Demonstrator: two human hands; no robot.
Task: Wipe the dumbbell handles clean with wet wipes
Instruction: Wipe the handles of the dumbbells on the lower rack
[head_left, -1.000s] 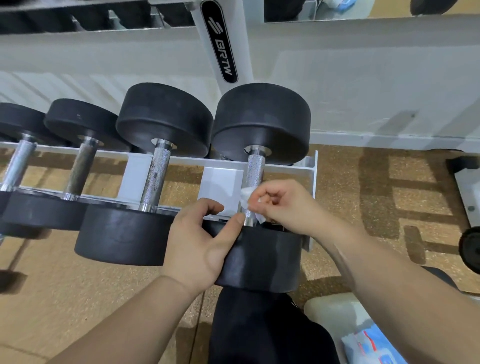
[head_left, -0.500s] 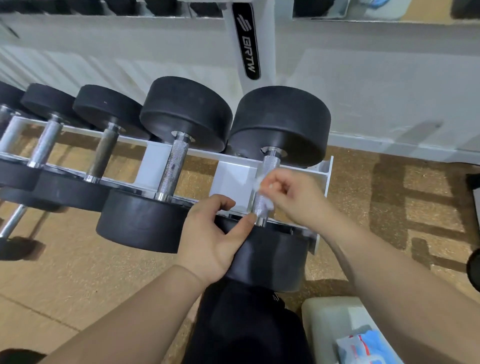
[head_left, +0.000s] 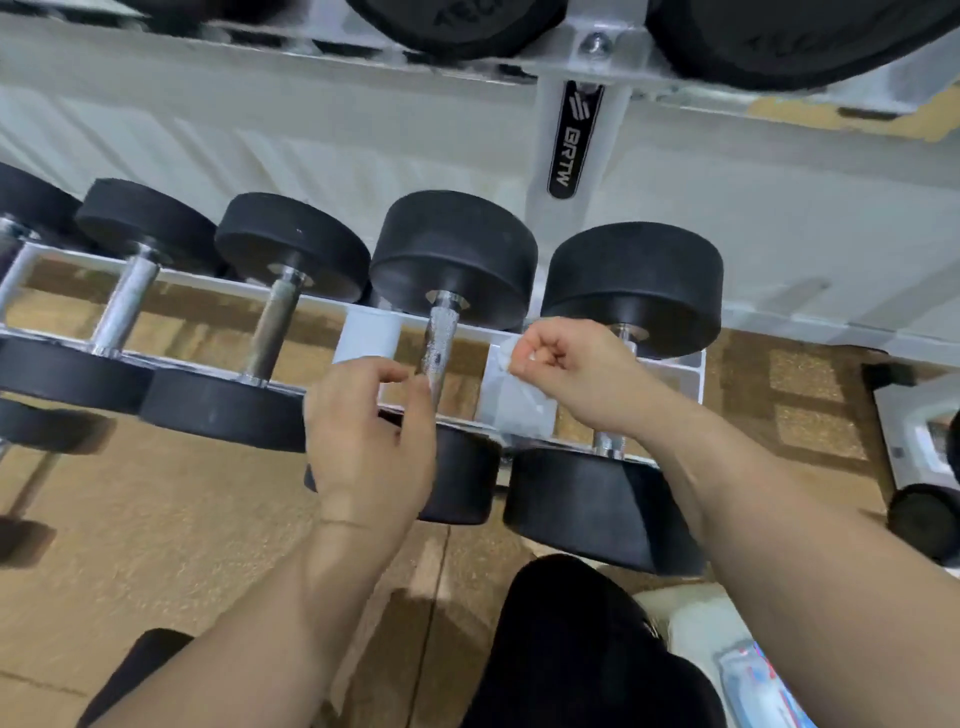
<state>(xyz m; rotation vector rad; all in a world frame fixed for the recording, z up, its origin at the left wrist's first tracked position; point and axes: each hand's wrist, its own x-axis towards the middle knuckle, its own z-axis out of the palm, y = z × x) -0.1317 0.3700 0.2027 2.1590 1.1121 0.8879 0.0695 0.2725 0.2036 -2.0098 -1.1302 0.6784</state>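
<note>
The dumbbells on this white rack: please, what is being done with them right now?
A person is cleaning the dumbbell handles. The right hand grips a crumpled wet wipe in curled fingers, close to the rightmost dumbbell; the wipe is not wrapped round any handle. The left hand, fingers loosely bent, is beside the handle of the next dumbbell; whether it touches is unclear. A pack of wipes lies at the lower right.

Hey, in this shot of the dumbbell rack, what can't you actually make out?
Head view, the rightmost dumbbell handle: mostly hidden behind the right hand and forearm.
The wet wipe: mostly balled inside that hand.
The wipes pack: cut by the bottom edge, label blurred.
The left hand: blur hides whether it touches the next handle.
</note>
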